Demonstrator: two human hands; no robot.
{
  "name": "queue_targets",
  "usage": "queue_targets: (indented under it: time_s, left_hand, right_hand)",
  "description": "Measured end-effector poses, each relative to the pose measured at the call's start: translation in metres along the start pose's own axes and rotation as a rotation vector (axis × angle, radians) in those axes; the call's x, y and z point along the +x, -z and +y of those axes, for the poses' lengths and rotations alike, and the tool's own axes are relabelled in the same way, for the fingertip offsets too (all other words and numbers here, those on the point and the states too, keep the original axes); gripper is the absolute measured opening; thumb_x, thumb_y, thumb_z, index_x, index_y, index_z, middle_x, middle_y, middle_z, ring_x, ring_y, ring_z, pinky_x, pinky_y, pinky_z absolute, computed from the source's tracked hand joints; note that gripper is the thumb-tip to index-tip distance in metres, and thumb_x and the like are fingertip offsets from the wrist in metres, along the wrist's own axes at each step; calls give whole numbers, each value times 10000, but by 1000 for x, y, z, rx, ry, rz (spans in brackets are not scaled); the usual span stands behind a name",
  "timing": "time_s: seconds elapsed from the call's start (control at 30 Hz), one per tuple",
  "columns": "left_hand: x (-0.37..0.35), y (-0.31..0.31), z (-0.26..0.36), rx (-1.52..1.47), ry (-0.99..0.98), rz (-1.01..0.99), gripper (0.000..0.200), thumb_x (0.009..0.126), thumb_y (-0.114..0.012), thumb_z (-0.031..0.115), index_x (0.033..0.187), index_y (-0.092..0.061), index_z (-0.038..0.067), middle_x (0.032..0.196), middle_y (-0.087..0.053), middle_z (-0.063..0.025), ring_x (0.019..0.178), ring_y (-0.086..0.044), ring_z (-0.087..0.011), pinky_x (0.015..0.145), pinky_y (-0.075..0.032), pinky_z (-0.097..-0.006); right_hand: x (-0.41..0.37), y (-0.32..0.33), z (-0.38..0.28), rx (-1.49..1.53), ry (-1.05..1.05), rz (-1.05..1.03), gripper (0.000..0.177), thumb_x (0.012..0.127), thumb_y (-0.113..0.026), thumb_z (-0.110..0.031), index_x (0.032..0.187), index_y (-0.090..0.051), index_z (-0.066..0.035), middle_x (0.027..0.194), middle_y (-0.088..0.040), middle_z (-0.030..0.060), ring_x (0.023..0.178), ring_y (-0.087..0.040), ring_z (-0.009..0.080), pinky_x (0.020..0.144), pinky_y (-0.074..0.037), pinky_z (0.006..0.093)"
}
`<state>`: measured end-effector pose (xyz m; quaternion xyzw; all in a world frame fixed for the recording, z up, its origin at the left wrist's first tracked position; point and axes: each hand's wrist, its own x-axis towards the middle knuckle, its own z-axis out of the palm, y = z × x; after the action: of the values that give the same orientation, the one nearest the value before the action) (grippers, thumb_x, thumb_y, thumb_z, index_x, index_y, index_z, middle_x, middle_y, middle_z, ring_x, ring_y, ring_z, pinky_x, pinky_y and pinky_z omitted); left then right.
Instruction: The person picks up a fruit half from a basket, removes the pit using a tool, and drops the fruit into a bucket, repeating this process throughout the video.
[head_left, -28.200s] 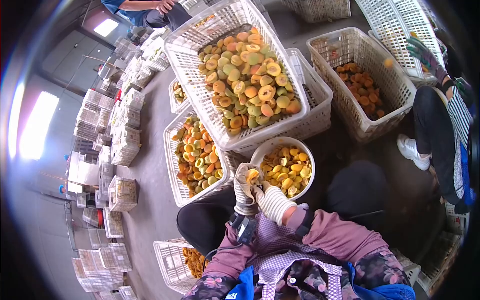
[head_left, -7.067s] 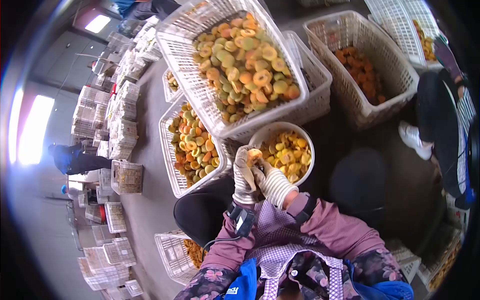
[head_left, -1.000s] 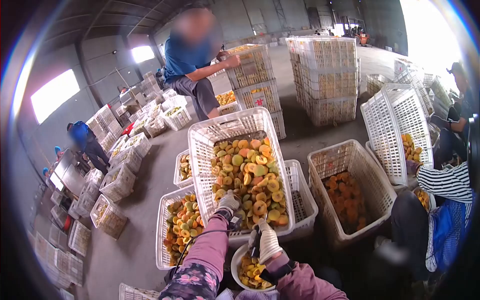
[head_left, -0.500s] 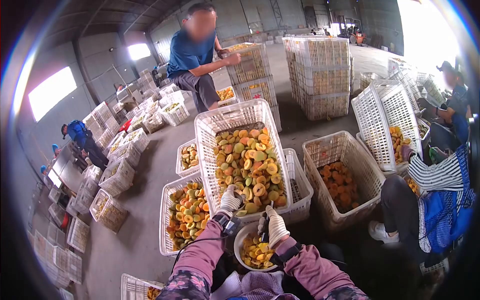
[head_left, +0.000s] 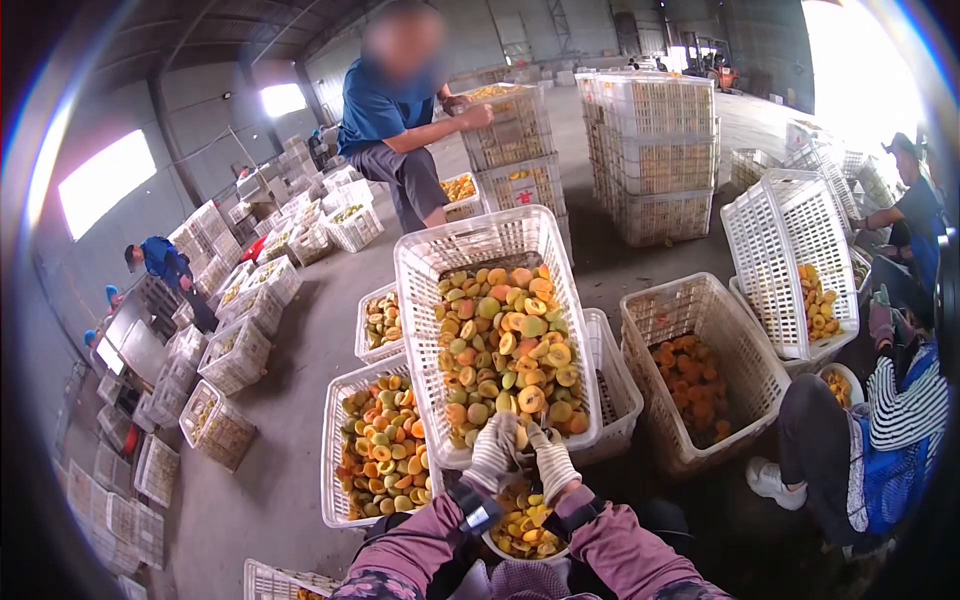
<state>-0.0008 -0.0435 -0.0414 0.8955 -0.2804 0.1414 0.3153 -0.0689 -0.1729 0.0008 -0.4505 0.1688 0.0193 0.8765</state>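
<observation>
My left hand (head_left: 495, 452), in a pale work glove, is at the near edge of the tilted white crate (head_left: 420, 300) of halved fruit (head_left: 500, 350). Its fingers are curled around a piece of fruit. Right beside it is my right hand (head_left: 552, 462), also gloved, with fingers bent towards the same piece; a small dark tool seems to show between the fingers, too small to make out. Below both hands a white bowl (head_left: 492, 545) holds cut orange and yellow fruit pieces (head_left: 525, 522).
Left stands a crate (head_left: 330, 440) of fruit halves; right, a crate (head_left: 640, 400) with darker orange fruit. A person in blue (head_left: 385, 110) leans on stacked crates (head_left: 520, 185) ahead. Co-workers sit at the right, one in striped sleeves (head_left: 895, 405). Taller crate stacks (head_left: 660, 150) stand behind.
My left hand has moved right and down, off the fruit heap, to meet my right hand. The striped-sleeved co-worker's arm has drawn back from the crate. The view has shifted slightly.
</observation>
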Motion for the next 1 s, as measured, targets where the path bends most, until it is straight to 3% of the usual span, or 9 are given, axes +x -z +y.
queue_targets:
  time_s: [0.17, 0.43, 0.57, 0.6, 0.7, 0.8, 0.83, 0.9, 1.0]
  left_hand:
    - [6, 36, 59, -406, 226, 267, 277, 940, -485, 264, 845, -558, 15, 722, -549, -134, 670, -551, -258, 637, -450, -363]
    - [-4, 12, -30, -625, 355, 180, 181, 816, -542, 132, 957, -541, 20, 914, -586, -113, 718, -594, -269, 651, -496, -334]
    - [14, 58, -10, -1664, 751, 422, 248, 909, -520, 343, 911, -553, 97, 800, -587, -51, 679, -585, -182, 578, -511, -299]
    - [27, 51, -13, -1663, 1046, 791, 334, 871, -538, 483, 889, -564, 150, 759, -580, -13, 643, -580, -151, 534, -496, -242]
    - [28, 69, 5, -1741, 945, 686, 208, 856, -607, 285, 955, -534, 117, 806, -588, -52, 702, -600, -178, 576, -518, -268]
    - [18, 69, 28, -784, 611, 428, 257, 753, -564, -29, 980, -503, 75, 924, -578, -79, 814, -588, -183, 696, -503, -253]
    - [16, 64, 25, -709, 577, 393, 186, 817, -608, 72, 971, -506, 58, 904, -579, -76, 829, -586, -186, 703, -508, -274]
    - [18, 55, 23, -1689, 701, 543, 223, 882, -605, 239, 940, -520, 41, 863, -587, -79, 795, -593, -194, 684, -516, -296]
    - [19, 54, 35, -1475, 746, 447, 343, 915, -532, 391, 904, -541, 49, 795, -587, -76, 712, -592, -198, 648, -520, -301]
  right_hand:
    - [21, -9, 16, 143, -248, -185, 364, 853, -635, -344, 1099, -566, -85, 889, -603, 1, 722, -563, 92, 594, -455, 240]
    - [14, -29, 10, 187, -199, -71, 255, 824, -671, -177, 1038, -585, -68, 861, -589, -19, 733, -534, 81, 650, -442, 231]
    - [41, -36, 12, -100, 271, -58, 286, 791, -711, -182, 1006, -541, -100, 712, -548, 0, 522, -518, 121, 490, -438, 225]
    - [44, -32, 5, -441, 440, 40, 320, 802, -691, -224, 1030, -539, -59, 853, -551, 114, 742, -524, 251, 647, -440, 325]
    - [47, -27, -12, -686, 602, 133, 333, 849, -630, -270, 1062, -533, -34, 949, -574, 203, 925, -547, 397, 789, -453, 422]
    - [38, -29, 9, -472, 342, -154, 326, 870, -602, -284, 1057, -522, -29, 897, -598, 195, 849, -571, 396, 749, -466, 425]
    - [18, -40, -8, -484, 259, -245, 315, 891, -560, -301, 1035, -514, -25, 848, -608, 233, 810, -584, 421, 719, -470, 437]
    - [11, -39, 1, -843, 359, -240, 325, 901, -526, -316, 1018, -504, -13, 851, -597, 282, 821, -586, 436, 697, -464, 463]
    - [7, -35, 12, -979, 387, -217, 358, 899, -506, -326, 1034, -475, 4, 824, -592, 289, 817, -578, 450, 675, -462, 482]
